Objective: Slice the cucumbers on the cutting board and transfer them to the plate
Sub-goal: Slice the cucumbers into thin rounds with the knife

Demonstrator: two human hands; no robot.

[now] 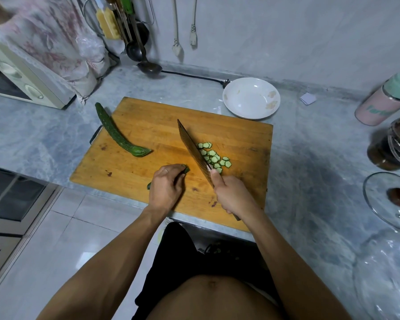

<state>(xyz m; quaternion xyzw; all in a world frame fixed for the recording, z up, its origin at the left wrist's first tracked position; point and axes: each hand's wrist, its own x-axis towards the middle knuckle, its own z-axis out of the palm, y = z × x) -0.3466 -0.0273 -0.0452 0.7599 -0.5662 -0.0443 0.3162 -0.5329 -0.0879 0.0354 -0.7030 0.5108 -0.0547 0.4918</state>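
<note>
On the wooden cutting board [148, 125] my left hand [166, 188] presses down a short cucumber piece [185, 170], mostly hidden under my fingers. My right hand [231, 195] grips the handle of a cleaver [192, 148], whose blade stands on edge just right of that piece. A pile of thin cucumber slices [214, 158] lies to the right of the blade. A second cucumber [118, 135], whole and curved, lies across the board's left edge. The white plate [229, 102] sits beyond the board's far right corner with nothing on it.
A toaster oven [21, 82] under a floral cloth stands at the left. Ladles [146, 63] hang by the back wall. At the right are a pink bottle [381, 105], a dark jar [390, 146] and a glass lid [393, 199]. A black cord [194, 76] runs behind the plate.
</note>
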